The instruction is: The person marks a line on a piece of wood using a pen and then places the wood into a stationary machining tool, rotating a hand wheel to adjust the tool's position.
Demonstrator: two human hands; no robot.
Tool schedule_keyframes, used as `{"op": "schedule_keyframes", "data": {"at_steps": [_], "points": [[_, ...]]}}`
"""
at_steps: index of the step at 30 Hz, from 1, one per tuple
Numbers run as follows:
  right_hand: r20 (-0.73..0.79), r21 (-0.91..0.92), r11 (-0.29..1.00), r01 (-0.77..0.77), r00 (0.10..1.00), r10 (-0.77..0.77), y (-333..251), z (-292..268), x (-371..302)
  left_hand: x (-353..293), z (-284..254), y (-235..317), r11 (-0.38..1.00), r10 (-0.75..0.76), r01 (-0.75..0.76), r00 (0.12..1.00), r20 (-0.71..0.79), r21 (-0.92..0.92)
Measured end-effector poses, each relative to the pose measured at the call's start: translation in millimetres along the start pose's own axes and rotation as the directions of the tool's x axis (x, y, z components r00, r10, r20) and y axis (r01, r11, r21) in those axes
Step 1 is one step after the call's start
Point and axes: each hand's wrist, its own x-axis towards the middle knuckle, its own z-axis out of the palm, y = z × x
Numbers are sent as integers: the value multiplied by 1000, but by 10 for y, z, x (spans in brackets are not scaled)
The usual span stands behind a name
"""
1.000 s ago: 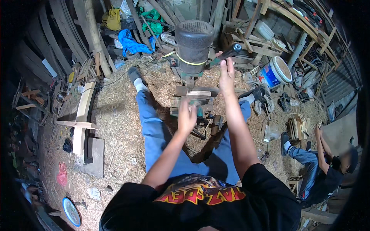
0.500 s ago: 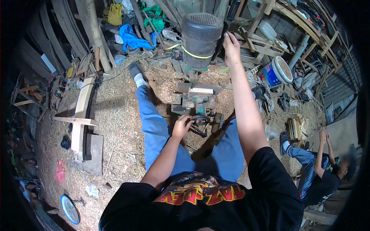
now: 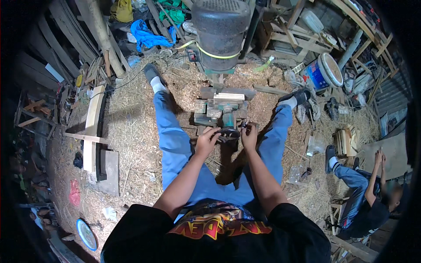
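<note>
Between my spread legs stands a machine with a large dark motor housing (image 3: 219,33) on top. Below it, a pale wood piece (image 3: 229,97) lies in the greenish metal clamp (image 3: 213,113). My left hand (image 3: 206,142) has its fingers closed on the left rim of a dark handwheel (image 3: 229,133) at the front of the clamp. Just right of the wheel, my right hand (image 3: 249,138) is curled around a small dark handle (image 3: 244,125), mostly covered by the fingers.
Shavings and straw cover the floor (image 3: 131,131). A long plank (image 3: 93,127) lies at left. At right are a white-and-blue bucket (image 3: 324,72), stacked wood offcuts (image 3: 346,141) and a seated person (image 3: 372,197) with raised hands. Timber leans behind.
My right hand has come down from beside the motor housing to the handle by the handwheel. My left hand stays at the wheel. The view has tilted slightly downward.
</note>
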Motion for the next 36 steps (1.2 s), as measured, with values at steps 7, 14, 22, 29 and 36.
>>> {"op": "schedule_keyframes", "data": {"at_steps": [7, 14, 22, 29, 36], "points": [[3, -4, 992, -126, 992, 126, -102, 116, -31, 28, 30, 2, 998, 25, -25, 1000, 2, 58], [-36, -37, 992, -117, 993, 115, 40, 224, 22, 69, 50, -11, 995, -10, 3, 998, 68, 99], [21, -196, 968, -155, 986, 162, 44, 308, 141, 96, 68, -40, 996, 1, -9, 995, 95, 85], [82, -162, 971, -174, 979, 189, 138, 360, 155, 93, 79, -55, 991, 33, -44, 995, 91, 125], [112, -87, 965, -248, 960, 257, 271, 412, 190, 90, 82, -84, 992, 43, -53, 995, 92, 111]]}}
